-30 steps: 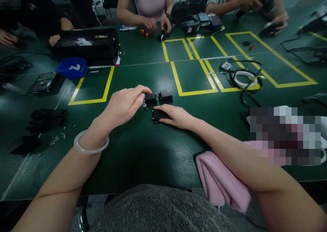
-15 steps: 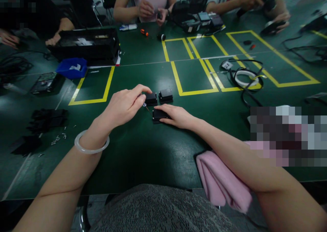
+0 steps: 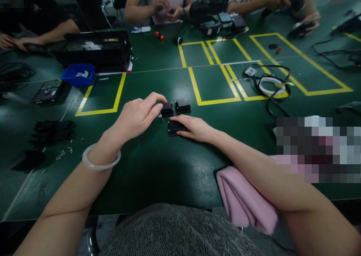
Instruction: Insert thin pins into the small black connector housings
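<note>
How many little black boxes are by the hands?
3. The front box lies under the right hand. Behind it, side by side: the left box, by the left hand, and the right box. Others may be hidden.

Blue bin (image 3: 79, 75) far left; pink cloth (image 3: 245, 199) near right; coiled cable (image 3: 271, 86) beyond.
</note>
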`<state>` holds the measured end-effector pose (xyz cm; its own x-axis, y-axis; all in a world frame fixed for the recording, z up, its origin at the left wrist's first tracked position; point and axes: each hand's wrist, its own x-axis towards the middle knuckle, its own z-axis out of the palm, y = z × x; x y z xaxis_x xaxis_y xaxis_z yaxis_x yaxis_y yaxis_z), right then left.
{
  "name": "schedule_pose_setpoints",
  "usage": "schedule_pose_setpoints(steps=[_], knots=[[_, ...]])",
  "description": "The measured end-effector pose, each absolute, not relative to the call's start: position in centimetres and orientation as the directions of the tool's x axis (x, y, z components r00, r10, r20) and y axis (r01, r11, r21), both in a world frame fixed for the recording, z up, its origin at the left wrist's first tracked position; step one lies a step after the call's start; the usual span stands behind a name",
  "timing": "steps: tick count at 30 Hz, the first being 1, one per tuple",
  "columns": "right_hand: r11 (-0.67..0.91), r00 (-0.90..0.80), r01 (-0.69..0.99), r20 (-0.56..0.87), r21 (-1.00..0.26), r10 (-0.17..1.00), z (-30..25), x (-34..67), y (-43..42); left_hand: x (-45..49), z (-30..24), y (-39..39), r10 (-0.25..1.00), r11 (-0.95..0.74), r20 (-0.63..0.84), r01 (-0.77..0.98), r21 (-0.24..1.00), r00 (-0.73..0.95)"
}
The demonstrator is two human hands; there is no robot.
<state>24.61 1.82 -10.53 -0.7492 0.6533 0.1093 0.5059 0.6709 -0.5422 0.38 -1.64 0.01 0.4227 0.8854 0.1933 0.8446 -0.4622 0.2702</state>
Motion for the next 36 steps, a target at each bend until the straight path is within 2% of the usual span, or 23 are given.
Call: schedule_pose_setpoints(steps=[16, 20, 36], knots=[[0.657, -0.745, 0.545, 0.059, -0.520, 0.664, -10.0, 24.5, 1.5, 0.4, -0.1, -1.5, 0.899, -0.436, 0.188, 0.852, 0.290, 0.396], [0.675, -0.739, 0.552, 0.087, -0.490, 0.668, -10.2, 24.4, 1.6, 0.3, -0.4, -1.5, 0.893, -0.447, 0.208, 0.845, 0.293, 0.399], [0.578, -0.644, 0.681, 0.009, -0.450, 0.765, -9.1, 23.9, 1.1, 0.4, -0.8, -1.3, 0.881, -0.464, 0.268, 0.822, 0.331, 0.390]])
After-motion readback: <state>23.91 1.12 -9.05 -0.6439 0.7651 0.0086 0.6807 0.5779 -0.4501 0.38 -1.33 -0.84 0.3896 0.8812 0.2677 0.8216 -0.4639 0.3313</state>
